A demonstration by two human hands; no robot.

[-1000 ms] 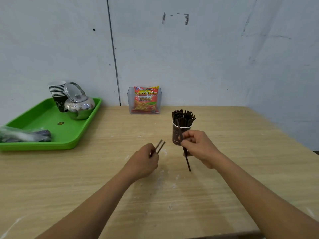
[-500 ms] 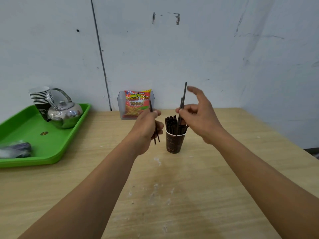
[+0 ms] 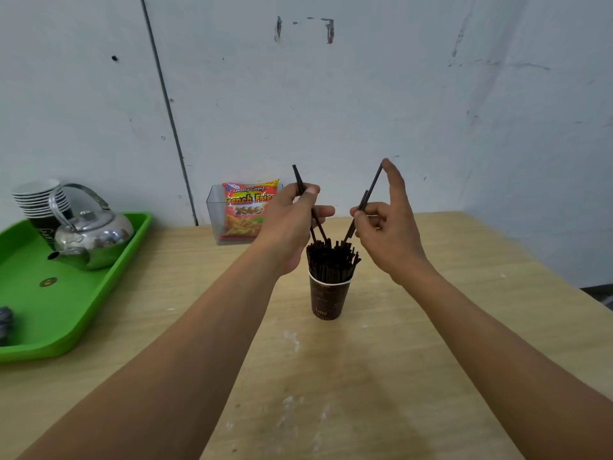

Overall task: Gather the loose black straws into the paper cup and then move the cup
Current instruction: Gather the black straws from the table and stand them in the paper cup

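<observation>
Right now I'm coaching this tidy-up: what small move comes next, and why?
Probably lower both hands so the held straws slide in: the left hand and right hand each pinch straws angled down over the paper cup, lower ends at the bundle's top.

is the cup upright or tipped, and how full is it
Upright and packed. The cup stands flat on the table, straws bristling above its rim.

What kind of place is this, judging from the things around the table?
Probably a small drinks or snack corner, though I cannot be sure. A green tray holds a metal kettle and stacked paper cups, a bag of French fries snacks stands by the wall, and a cup is full of straws.
</observation>
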